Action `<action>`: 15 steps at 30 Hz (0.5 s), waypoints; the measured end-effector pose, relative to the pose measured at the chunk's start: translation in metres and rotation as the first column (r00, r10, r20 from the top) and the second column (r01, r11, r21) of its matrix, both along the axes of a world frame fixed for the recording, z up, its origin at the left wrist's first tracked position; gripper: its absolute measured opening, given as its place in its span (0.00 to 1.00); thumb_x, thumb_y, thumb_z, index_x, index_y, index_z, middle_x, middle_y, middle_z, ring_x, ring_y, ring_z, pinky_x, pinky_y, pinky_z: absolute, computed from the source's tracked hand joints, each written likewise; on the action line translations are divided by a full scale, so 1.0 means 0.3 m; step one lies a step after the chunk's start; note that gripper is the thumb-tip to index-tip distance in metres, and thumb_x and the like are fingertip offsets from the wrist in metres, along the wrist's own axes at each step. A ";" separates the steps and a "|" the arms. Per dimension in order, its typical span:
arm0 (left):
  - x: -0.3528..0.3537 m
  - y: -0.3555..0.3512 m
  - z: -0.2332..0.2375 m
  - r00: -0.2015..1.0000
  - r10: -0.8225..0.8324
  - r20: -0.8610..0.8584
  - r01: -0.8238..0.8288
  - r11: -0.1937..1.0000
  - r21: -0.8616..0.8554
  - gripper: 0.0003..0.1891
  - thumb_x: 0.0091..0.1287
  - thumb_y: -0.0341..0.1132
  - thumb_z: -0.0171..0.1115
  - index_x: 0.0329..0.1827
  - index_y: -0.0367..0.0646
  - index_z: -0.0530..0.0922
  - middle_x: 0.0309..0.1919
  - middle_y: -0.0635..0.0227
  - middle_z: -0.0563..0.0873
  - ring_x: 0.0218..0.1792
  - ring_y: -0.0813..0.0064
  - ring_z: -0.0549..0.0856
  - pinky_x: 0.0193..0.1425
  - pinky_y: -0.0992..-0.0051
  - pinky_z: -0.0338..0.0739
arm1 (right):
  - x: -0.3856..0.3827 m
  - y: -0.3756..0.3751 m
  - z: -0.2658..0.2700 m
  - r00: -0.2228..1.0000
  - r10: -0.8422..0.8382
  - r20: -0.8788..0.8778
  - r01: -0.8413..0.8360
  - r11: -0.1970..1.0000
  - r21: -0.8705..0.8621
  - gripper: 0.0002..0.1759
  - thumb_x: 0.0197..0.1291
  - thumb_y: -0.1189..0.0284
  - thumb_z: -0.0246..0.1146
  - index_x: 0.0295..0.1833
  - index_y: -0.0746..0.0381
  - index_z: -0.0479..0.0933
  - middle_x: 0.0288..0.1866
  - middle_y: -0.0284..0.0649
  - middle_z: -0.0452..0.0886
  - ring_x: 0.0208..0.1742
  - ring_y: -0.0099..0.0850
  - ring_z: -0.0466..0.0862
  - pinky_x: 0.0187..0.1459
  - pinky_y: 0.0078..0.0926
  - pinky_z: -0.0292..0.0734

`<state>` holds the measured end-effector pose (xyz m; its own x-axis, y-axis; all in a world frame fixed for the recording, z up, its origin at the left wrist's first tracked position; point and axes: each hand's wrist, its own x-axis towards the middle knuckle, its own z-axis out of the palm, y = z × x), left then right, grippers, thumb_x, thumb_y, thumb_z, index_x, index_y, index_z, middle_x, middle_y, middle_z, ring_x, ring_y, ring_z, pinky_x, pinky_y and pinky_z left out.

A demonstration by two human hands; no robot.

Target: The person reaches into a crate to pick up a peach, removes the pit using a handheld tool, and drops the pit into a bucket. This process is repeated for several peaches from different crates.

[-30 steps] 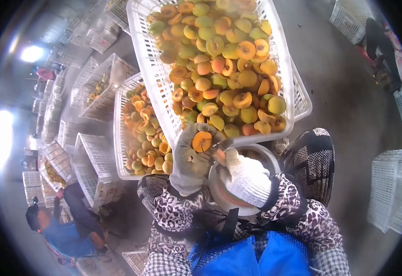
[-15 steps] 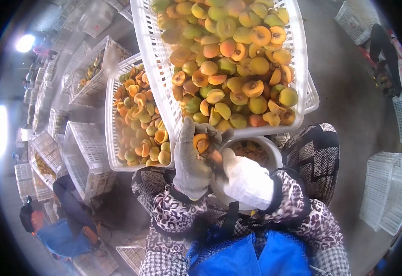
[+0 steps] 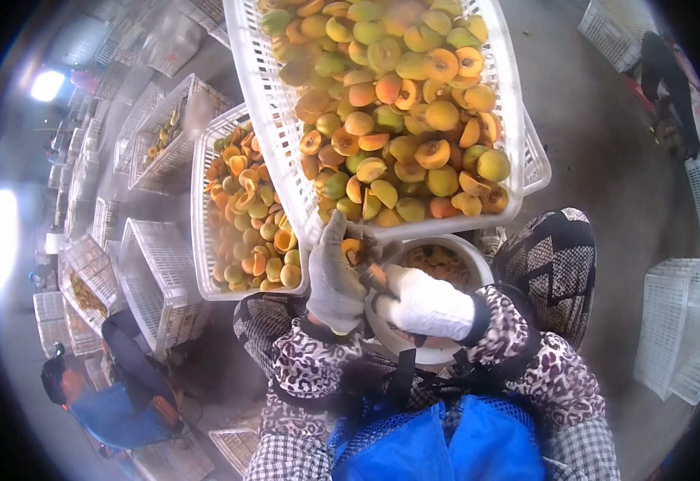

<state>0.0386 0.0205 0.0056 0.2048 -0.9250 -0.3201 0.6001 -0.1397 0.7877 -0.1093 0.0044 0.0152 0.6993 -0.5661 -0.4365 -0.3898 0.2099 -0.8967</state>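
Note:
My left hand (image 3: 335, 276), in a grey glove, is closed round an orange apricot half (image 3: 353, 251) just below the near edge of a white crate (image 3: 513, 152) full of halved apricots. Against the fruit, my right hand (image 3: 430, 303), in a white glove, grips a small tool (image 3: 377, 277) with a brownish end; the rest of it is hidden in the fingers. Both hands are over the left side of a white bucket (image 3: 478, 260) that holds brownish pieces. Left of the large crate stands a second white crate (image 3: 199, 216) with apricot halves.
Empty white crates (image 3: 157, 280) and further crates with fruit (image 3: 175, 132) stand at the left. A person in blue (image 3: 117, 413) sits at the lower left. More white crates (image 3: 678, 329) are at the right, below another person's dark-clothed leg (image 3: 670, 88).
The view has shifted slightly. My hands stay together at the fruit, with the right hand a little lower and turned, and more of the bucket's contents showing.

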 end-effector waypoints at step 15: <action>-0.065 -0.024 0.009 0.993 -0.050 0.107 0.036 0.991 0.125 0.19 0.75 0.46 0.48 0.35 0.37 0.73 0.27 0.64 0.77 0.29 0.72 0.78 0.51 0.61 0.82 | -0.071 0.000 -0.003 0.952 -0.166 0.256 -0.031 0.783 0.622 0.10 0.62 0.67 0.57 0.43 0.62 0.72 0.21 0.31 0.72 0.14 0.20 0.71 0.15 0.19 0.68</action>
